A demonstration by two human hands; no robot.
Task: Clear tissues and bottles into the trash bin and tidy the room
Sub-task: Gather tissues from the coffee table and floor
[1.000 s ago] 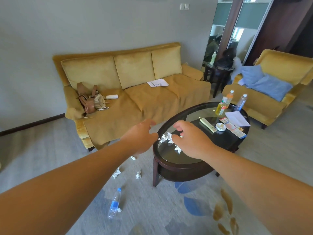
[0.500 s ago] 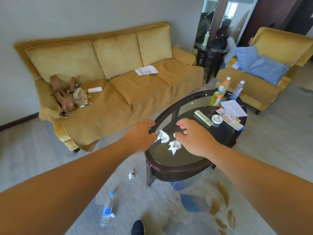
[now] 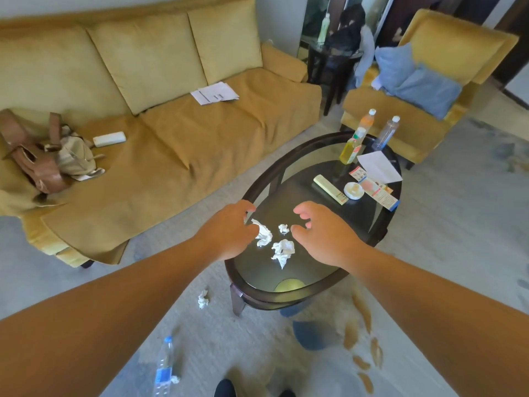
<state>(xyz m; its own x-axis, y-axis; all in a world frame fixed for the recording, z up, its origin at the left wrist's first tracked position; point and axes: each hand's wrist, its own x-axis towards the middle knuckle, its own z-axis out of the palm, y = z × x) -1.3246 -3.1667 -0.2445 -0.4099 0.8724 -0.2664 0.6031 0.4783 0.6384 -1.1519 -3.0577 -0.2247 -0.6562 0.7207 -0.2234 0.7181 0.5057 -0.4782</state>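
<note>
Three crumpled white tissues lie on the near end of the oval glass coffee table: one at left, a small one, and a larger one. My left hand hovers beside the left tissue, its fingers touching it. My right hand hangs just right of them, fingers loosely curled and holding nothing. Three bottles stand at the table's far end: yellow, orange, clear. On the carpet lie another tissue and a clear water bottle.
The table also carries a remote, a white dish, boxes and paper. A yellow sofa behind holds a brown bag, a white case and papers. A yellow armchair with blue pillows stands at the far right, beside a dark side table.
I have stepped closer to the table and the view tilts further down. Both hands have come down beside the tissues, the left now touching one. My shoe shows at the bottom edge.
</note>
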